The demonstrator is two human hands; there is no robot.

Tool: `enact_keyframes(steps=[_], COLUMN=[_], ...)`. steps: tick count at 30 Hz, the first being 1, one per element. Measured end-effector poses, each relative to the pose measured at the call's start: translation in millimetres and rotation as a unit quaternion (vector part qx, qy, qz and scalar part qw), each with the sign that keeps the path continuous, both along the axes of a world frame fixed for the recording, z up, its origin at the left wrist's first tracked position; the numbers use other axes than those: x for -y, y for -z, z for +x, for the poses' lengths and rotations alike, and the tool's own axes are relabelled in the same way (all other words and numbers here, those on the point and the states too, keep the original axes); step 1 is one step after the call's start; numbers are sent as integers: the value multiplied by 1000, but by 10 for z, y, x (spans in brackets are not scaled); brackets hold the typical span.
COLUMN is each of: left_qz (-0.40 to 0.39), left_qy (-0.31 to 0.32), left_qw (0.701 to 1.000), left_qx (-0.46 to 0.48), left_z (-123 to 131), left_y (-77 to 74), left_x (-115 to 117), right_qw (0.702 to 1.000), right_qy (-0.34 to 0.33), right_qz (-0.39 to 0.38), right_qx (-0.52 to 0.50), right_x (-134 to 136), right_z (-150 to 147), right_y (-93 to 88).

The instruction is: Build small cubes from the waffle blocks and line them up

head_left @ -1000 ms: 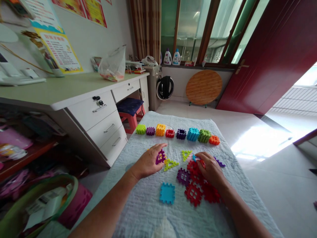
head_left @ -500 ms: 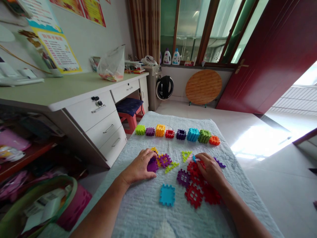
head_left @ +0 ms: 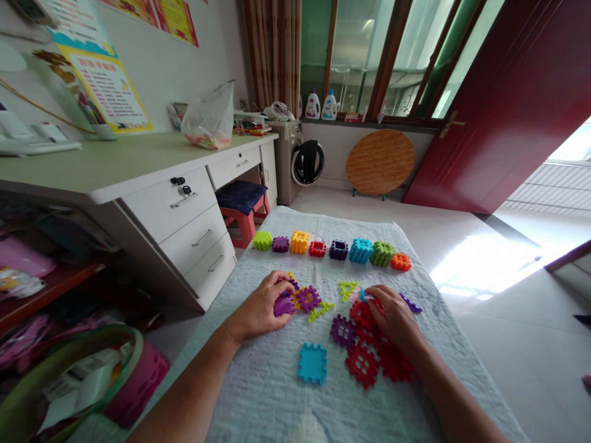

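Observation:
My left hand (head_left: 265,307) has its thumb and fingers closed around a purple interlocking plastic tile (head_left: 283,304). Just beyond it lie yellow tiles, partly covered, a purple windowed tile (head_left: 309,299) and a lime triangle frame (head_left: 320,312). My right hand (head_left: 394,311) lies palm down with fingers stretched over a pile of red tiles (head_left: 362,364), hiding some of them. A small light-blue piece (head_left: 363,295) shows by its fingertips. Left of the red pile is a dark purple windowed tile (head_left: 342,331). A blue square tile (head_left: 313,363) lies flat between my forearms.
Along the far side of the cloth-covered table (head_left: 258,394) stands a row of block cubes, including a yellow cube (head_left: 300,242) and an orange block (head_left: 401,262). Another lime triangle (head_left: 348,290) lies mid-table. A desk (head_left: 152,160) is at left.
The fingers and thumb of my left hand have drawn together on the purple tile, which has tilted. My right hand stays over the red pile. The view has shifted very slightly.

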State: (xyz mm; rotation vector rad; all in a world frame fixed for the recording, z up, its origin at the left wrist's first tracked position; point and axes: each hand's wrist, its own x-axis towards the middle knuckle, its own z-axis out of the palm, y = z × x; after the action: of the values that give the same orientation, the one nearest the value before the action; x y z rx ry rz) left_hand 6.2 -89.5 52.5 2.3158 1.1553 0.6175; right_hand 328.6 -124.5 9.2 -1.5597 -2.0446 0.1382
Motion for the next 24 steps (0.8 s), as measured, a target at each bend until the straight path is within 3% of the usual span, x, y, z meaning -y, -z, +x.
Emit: enact_keyframes(steps=[5, 8, 14, 19, 24], left_qz=[-36, -9, 102, 88, 77], left_qy=[3, -7, -72, -93, -93], left_qw=[999, 999, 990, 984, 988], left_qx=[33, 36, -66, -121, -97], left_z=[5, 56, 369, 528, 532], left_y=[-78, -74, 95, 218, 197], left_x=[30, 32, 42, 17, -5], right_qw=[1000, 1000, 1000, 1000, 1000], right_qy=[-2, -1, -5, -3, -3], right_qz=[7, 4, -6, -1, 0], right_qx=[2, 3, 3, 5, 4], right_x=[-5, -4, 4, -3, -1], right_z=[3, -2, -12, -2, -6], right_y=[5, 1, -16, -6, -5])
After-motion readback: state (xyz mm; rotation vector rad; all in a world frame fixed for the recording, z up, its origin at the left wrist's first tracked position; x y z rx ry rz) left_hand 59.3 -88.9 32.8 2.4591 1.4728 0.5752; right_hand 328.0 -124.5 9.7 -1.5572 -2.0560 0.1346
